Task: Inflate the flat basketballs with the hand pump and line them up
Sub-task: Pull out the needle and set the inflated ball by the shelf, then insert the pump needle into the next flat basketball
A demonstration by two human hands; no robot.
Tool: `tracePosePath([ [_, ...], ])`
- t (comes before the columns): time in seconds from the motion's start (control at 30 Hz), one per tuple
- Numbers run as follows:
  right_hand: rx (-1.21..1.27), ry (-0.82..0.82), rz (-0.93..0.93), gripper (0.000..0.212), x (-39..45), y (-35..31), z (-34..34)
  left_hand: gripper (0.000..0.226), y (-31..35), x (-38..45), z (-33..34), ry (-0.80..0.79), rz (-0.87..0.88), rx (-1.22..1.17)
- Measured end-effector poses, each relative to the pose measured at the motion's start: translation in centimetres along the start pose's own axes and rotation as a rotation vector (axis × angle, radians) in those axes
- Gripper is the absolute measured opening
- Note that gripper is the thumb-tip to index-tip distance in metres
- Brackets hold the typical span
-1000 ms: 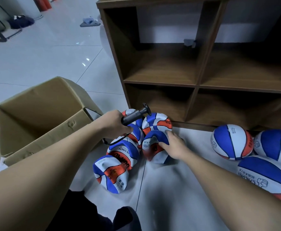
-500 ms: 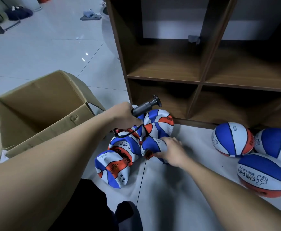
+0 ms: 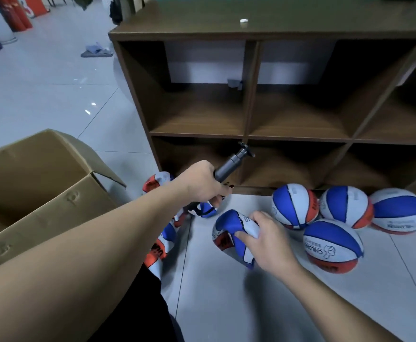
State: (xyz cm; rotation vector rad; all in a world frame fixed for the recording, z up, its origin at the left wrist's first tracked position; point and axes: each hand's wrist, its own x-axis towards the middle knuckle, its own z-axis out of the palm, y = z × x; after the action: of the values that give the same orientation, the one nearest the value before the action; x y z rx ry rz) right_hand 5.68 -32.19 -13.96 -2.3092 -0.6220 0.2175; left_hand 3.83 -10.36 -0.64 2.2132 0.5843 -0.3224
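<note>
Left hand [image 3: 200, 183] clamped round pump [image 3: 229, 166], barrel tilted up toward shelf [image 3: 249, 134]. Right hand [image 3: 263, 239] pinches flat ball [image 3: 229, 230], fingers curled into its folds, just above floor [image 3: 226, 292]. More flat balls [image 3: 163, 243] under left forearm. Four inflated balls [image 3: 293, 206] clustered right, by shelf base. Open box [image 3: 41, 193] left.

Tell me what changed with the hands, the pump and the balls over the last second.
The right hand went from resting on a flat ball in the pile to gripping it, and has pulled it out of the pile to the right, toward the inflated balls. The left hand still holds the pump over the remaining flat balls. The box and the shelf are unchanged.
</note>
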Motion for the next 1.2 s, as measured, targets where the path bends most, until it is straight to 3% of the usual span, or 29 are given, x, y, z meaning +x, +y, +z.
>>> tracePosePath([
  [0.2,-0.167,0.143,-0.109,0.031,-1.6,0.4,-2.7,0.025,1.0,-1.5,3.2,-0.053,0.104,-0.032],
  [0.43,-0.145,0.214,-0.171,0.032,-1.9,-0.2,-3.7,0.024,1.1,-1.8,4.4,0.012,0.147,-0.175],
  [0.57,-0.129,0.216,-0.161,0.044,-1.8,-0.9,-3.6,0.023,0.8,-1.7,4.5,0.004,0.144,-0.157],
  [1.2,-0.062,0.194,-0.068,0.031,-0.9,-0.7,-2.7,0.016,0.2,-0.5,4.8,0.024,0.144,-0.149],
])
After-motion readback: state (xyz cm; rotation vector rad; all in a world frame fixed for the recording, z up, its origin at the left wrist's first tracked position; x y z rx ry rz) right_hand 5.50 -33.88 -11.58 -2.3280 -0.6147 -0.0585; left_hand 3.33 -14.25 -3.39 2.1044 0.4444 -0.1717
